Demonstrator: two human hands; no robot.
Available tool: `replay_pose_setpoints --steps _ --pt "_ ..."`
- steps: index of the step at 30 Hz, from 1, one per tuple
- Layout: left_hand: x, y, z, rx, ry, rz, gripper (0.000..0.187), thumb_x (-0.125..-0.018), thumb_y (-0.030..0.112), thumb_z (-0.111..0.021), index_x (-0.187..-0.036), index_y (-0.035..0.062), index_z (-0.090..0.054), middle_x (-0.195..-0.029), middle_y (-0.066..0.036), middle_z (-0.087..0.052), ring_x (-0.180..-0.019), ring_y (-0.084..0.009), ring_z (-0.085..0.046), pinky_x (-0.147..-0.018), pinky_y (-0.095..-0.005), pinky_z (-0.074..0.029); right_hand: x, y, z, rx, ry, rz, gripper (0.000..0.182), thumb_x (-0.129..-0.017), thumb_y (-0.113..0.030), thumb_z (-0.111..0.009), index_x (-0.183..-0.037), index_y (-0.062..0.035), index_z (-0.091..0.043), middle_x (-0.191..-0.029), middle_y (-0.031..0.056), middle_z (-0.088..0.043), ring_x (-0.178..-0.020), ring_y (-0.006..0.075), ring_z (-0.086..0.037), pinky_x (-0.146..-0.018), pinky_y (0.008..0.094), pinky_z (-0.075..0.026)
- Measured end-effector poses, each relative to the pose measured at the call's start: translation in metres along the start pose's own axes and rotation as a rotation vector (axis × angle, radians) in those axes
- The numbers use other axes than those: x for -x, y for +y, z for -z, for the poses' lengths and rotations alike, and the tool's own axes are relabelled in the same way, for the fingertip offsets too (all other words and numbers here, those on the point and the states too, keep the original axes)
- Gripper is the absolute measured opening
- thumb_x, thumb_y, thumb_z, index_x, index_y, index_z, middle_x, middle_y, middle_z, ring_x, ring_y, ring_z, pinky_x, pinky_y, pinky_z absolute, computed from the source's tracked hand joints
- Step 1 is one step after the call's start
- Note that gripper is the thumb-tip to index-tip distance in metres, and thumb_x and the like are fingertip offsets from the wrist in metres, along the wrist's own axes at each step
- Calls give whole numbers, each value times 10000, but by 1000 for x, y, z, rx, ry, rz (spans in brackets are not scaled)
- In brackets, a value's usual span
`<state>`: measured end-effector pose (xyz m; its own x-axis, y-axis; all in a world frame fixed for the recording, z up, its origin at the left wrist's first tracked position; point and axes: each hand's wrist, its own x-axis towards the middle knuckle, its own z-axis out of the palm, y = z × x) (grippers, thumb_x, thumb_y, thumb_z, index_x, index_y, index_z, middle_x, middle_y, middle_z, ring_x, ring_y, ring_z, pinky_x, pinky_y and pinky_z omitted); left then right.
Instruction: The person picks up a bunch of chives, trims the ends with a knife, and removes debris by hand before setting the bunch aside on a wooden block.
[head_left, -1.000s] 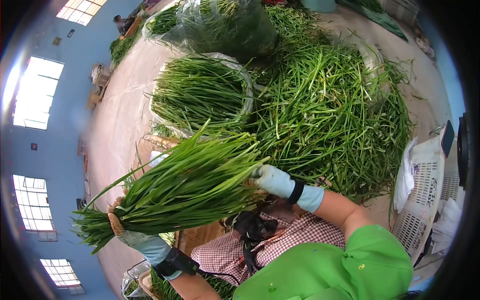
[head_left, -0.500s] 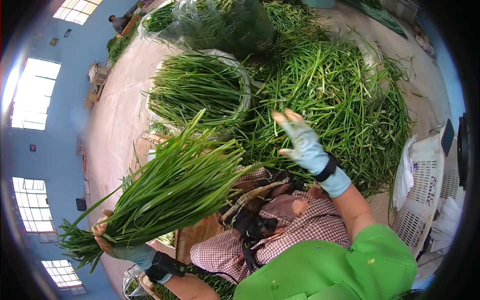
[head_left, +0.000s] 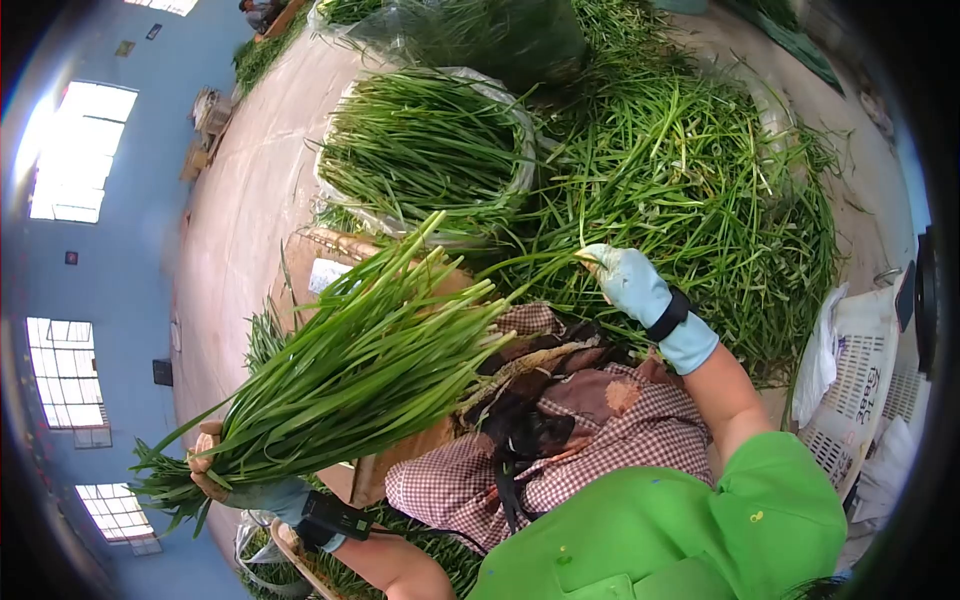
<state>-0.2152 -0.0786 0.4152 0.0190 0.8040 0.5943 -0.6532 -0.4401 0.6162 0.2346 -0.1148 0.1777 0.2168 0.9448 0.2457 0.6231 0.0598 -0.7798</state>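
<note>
Since the earlier frame, the right hand point(head_left: 632, 283) has gone from spread to pinching a few leaves point(head_left: 535, 262). Far left of the open bag point(head_left: 526, 150) stands a blue wall point(head_left: 130, 280) with bright windows point(head_left: 82, 150); between wall and bag runs pale, marked floor point(head_left: 245, 190). Nearer the wearer than the bag, the left hand point(head_left: 240, 485) curls around one end of the green bundle point(head_left: 350, 375), which is partly over cardboard point(head_left: 292, 262). Right of the bag spreads a loose heap point(head_left: 700, 210), then a white crate point(head_left: 850, 400).
</note>
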Motion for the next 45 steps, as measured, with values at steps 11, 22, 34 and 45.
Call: replay_pose_setpoints --steps 11,22,34,45 --pt "7 -12 -16 2481 -141 1075 568 -827 217 -529 -1237 -74 -264 -960 -77 -484 -911 -154 -526 -868 -314 -441 -18 3 41 150 -278 86 793 -758 -410 -599 -1330 -26 -208 -1294 183 -363 -1188 258 -360 -995 306 -271" --pt "7 16 58 2051 -191 1546 366 -804 206 -538 -1109 12 -479 -970 -133 -546 -832 -209 -580 -712 -320 -501 -41 -88 -114 -1742 -922 -129 305 -797 -23 -570 -1098 -29 -519 -1062 61 -554 -945 132 -516 -817 261 -438" --pt "31 28 62 2692 -422 783 322 -879 196 -417 -1137 22 -503 -1029 -165 -554 -873 -226 -585 -706 -320 -525 -6 29 -16 160 -134 -400 145 -806 -190 -494 -799 -64 -566 -739 139 -588 -674 291 -575 -600 370 -457" --pt "-1 -4 -11 2393 31 1869 677 -791 208 -547 -1282 -40 -152 -1064 -181 -382 -836 -233 -542 -711 -348 -493 -22 -113 -79 -939 -759 -31 353 -852 -238 -497 -1158 -62 -497 -1079 94 -553 -956 146 -518 -779 282 -446"
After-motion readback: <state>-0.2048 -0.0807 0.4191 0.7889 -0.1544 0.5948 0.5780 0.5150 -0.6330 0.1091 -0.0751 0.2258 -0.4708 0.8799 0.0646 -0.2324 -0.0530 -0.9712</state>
